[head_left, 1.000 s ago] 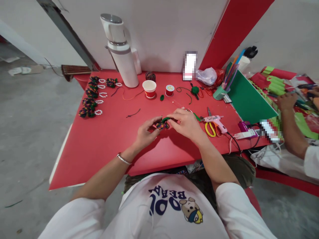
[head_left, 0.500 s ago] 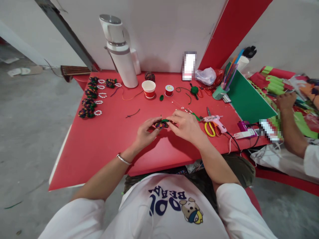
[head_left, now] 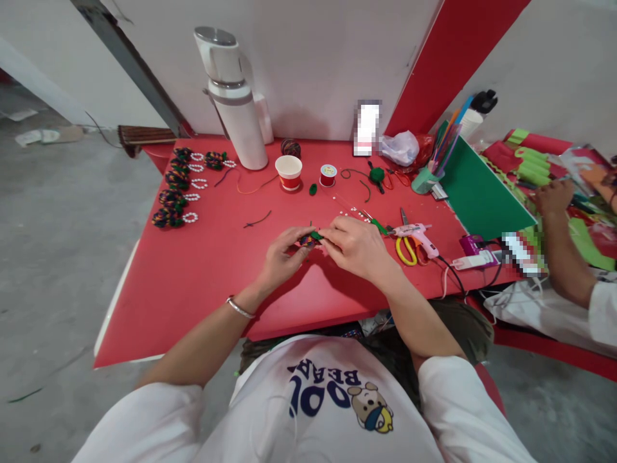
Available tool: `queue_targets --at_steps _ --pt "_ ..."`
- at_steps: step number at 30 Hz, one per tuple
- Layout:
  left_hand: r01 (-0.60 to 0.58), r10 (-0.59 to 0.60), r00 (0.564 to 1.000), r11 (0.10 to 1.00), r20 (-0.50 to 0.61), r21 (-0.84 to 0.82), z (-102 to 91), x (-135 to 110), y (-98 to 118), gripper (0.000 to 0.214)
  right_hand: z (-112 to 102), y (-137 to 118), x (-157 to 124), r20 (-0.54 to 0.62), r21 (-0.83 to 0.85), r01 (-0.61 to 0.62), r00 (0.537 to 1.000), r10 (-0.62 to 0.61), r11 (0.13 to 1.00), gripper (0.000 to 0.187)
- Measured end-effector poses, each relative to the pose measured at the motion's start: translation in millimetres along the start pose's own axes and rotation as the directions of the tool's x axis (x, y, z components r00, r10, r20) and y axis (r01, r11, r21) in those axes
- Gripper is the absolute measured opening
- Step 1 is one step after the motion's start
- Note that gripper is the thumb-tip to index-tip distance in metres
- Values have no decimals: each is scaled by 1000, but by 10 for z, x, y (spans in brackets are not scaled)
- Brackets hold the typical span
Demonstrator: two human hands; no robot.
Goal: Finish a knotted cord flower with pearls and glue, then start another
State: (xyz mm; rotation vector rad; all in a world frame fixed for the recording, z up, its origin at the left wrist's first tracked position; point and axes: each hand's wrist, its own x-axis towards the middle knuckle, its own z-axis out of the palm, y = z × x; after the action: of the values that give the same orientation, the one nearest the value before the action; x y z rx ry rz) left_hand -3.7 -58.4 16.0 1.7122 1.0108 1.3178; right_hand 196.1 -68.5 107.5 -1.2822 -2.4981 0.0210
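Two bare hands worked one variegated yarn piece with green yarn on it [head_left: 308,240], held up on the near side of the paper cup [head_left: 289,177] and a bit right of it. Left hand [head_left: 285,256]: thumb and fingers closed on the piece's left end, silver bangle [head_left: 240,307] on the wrist. Right hand [head_left: 354,247]: fingers curled, thumb and index fingertips pinching the green part at the right end; exact contact partly hidden by the fingers.

Cup stood upright on the red table [head_left: 193,289], open top, red lower band. Just behind cup: variegated yarn ball [head_left: 291,148]. Right of cup, near: thread spool [head_left: 328,175] and small green yarn oval [head_left: 313,189]. Farther right of cup: green yarn ball [head_left: 376,175], then pen holder [head_left: 423,182] full of sticks. Right of cup and nearer the person: loose white beads [head_left: 354,209], green-handled tool [head_left: 380,226], pink glue gun [head_left: 419,238] lying by yellow-handled scissors [head_left: 406,251]. Left of cup: white thermos [head_left: 241,125], upright; well left, a column of yarn bundles [head_left: 168,209] with white bead loops, one more bundle beside it. Near-left of cup: dark yarn snippet [head_left: 257,219]. Well right of cup, past the green board [head_left: 486,193]: co-worker's hand [head_left: 556,194] over green and red scraps, its grip unclear.
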Motion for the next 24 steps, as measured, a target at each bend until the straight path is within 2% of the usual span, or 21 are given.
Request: queue_targets --at_steps 5,14,16,18,21,24 --pt "4 -4 1000 1000 -6 -27 11 6 -4 26 9 -5 9 -4 -3 9 1000 -9 1000 24" --pt "69 -71 997 991 -20 -117 29 14 12 22 22 -10 6 -2 14 8 1000 -8 1000 25" --pt "115 -117 993 978 -4 -174 31 4 5 24 28 -9 9 -3 27 5 1000 -5 1000 25" --pt "206 -204 978 937 38 -283 32 -11 -10 29 39 0 12 -11 55 4 1000 -3 998 25" --pt "341 -328 939 827 109 -448 33 -24 -43 38 93 32 13 -60 154 -12 998 22 988 27" --pt "405 -405 905 731 128 -550 36 -19 -74 41 222 66 12 -113 332 -62 988 105 941 44"
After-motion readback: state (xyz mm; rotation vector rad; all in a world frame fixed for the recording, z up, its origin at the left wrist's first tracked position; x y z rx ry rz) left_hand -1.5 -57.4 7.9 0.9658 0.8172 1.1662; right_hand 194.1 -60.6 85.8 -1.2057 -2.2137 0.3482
